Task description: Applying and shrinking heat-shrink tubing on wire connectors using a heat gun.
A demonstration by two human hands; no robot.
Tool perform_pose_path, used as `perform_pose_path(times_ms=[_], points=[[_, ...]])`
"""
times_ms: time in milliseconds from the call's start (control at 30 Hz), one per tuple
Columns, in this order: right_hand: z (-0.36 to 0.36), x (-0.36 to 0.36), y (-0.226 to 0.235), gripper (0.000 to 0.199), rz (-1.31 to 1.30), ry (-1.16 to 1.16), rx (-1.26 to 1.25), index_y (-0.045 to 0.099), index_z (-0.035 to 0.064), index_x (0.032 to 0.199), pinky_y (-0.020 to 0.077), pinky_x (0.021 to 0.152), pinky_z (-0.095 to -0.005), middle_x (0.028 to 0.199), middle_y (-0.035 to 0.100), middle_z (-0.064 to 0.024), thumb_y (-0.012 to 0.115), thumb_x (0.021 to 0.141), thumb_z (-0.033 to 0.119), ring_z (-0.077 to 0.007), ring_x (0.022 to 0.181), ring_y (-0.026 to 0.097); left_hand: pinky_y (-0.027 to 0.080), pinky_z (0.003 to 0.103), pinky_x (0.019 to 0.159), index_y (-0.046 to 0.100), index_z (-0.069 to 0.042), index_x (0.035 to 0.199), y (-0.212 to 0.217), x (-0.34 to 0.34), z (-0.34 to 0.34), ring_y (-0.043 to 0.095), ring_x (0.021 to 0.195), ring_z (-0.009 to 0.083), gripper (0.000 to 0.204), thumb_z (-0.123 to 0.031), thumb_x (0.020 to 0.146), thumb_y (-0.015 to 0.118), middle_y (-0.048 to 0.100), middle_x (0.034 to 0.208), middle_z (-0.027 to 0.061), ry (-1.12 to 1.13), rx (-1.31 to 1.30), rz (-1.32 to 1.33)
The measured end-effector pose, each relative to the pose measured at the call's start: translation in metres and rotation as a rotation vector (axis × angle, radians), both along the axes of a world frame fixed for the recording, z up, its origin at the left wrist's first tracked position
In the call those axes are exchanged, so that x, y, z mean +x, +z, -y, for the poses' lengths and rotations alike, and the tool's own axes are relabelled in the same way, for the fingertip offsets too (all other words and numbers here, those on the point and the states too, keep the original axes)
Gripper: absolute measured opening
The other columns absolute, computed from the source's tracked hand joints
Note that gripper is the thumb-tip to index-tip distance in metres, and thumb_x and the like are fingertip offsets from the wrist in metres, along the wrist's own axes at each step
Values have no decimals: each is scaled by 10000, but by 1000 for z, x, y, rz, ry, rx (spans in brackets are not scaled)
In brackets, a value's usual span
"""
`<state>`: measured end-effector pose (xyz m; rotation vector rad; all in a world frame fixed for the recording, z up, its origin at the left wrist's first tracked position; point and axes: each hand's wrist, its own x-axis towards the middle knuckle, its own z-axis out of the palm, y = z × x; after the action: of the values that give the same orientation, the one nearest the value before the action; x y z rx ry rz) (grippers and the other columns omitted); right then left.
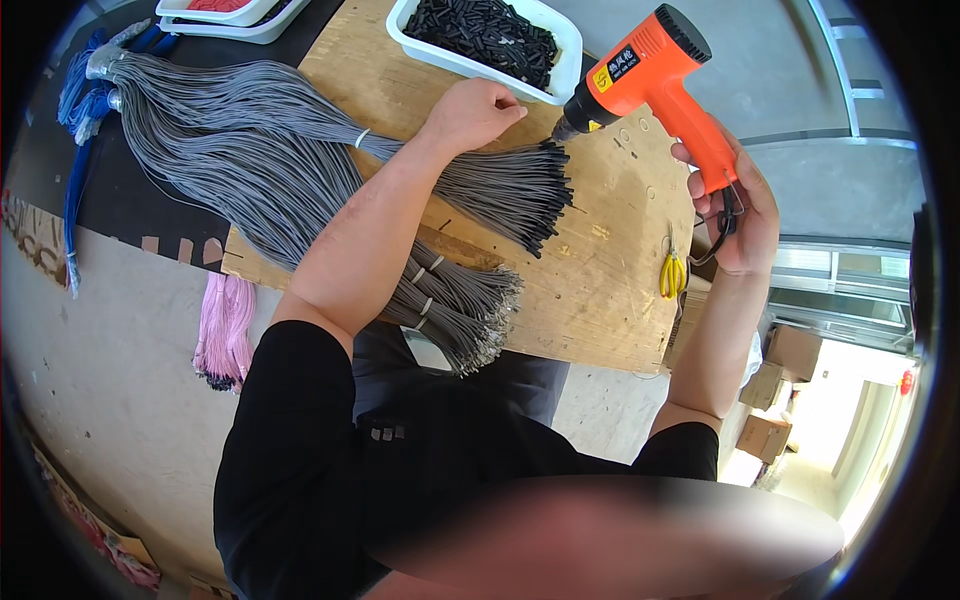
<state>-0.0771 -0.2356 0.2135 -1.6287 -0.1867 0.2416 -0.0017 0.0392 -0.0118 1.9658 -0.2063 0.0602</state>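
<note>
My right hand (740, 215) grips the handle of an orange heat gun (650, 75), its nozzle aimed down-left at the black-sleeved ends (545, 195) of a grey wire bundle (250, 130) spread on a wooden board (600, 260). My left hand (475, 112) rests fisted on that bundle, just behind the black ends, pinning the wires to the board. A white tray (570, 55) full of short black tubes stands right beyond my left hand. A second grey wire bundle (460, 300) with bare tips lies under my left forearm.
Yellow scissors (672, 272) lie at the board's right edge. Pink wires (225, 330) hang at the left, blue wires (80, 90) at the far left. Two more white trays (225, 20) sit at the top left. Cardboard boxes (785, 385) stand on the floor right.
</note>
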Motion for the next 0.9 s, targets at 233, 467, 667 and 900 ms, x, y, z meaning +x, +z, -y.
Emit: perform_pose_path(times_ms=[233, 467, 667, 900], points=[[-4, 5, 3, 645, -2, 25, -22, 422, -104, 1468, 499, 611, -214, 1173, 689, -248, 510, 1026, 358, -131, 765, 656, 558, 404, 739, 767, -52, 935, 1, -1, 0, 713, 782, 309, 295, -338, 909, 700, 740, 814, 138, -5, 32, -1], [-6, 7, 8, 643, -22, 38, -19, 418, -103, 1470, 510, 613, -208, 1173, 688, -251, 505, 1029, 356, -127, 766, 662, 563, 410, 775, 774, -66, 940, 2, -1, 0, 716, 847, 314, 290, -344, 902, 700, 751, 876, 132, -12, 65, -23], [-10, 8, 10, 642, -18, 40, -31, 414, -107, 1470, 518, 595, -202, 1171, 686, -257, 504, 1029, 351, -129, 757, 668, 563, 411, 796, 778, -71, 949, 2, 0, -1, 716, 876, 315, 289, -345, 901, 699, 754, 909, 132, -24, 70, -37], [-13, 6, 12, 643, -18, 53, -38, 409, -120, 1467, 519, 592, -197, 1162, 689, -258, 493, 1033, 347, -124, 747, 664, 564, 408, 802, 779, -74, 962, 4, -2, -1, 717, 881, 309, 292, -347, 905, 695, 755, 912, 130, -26, 84, -34]])
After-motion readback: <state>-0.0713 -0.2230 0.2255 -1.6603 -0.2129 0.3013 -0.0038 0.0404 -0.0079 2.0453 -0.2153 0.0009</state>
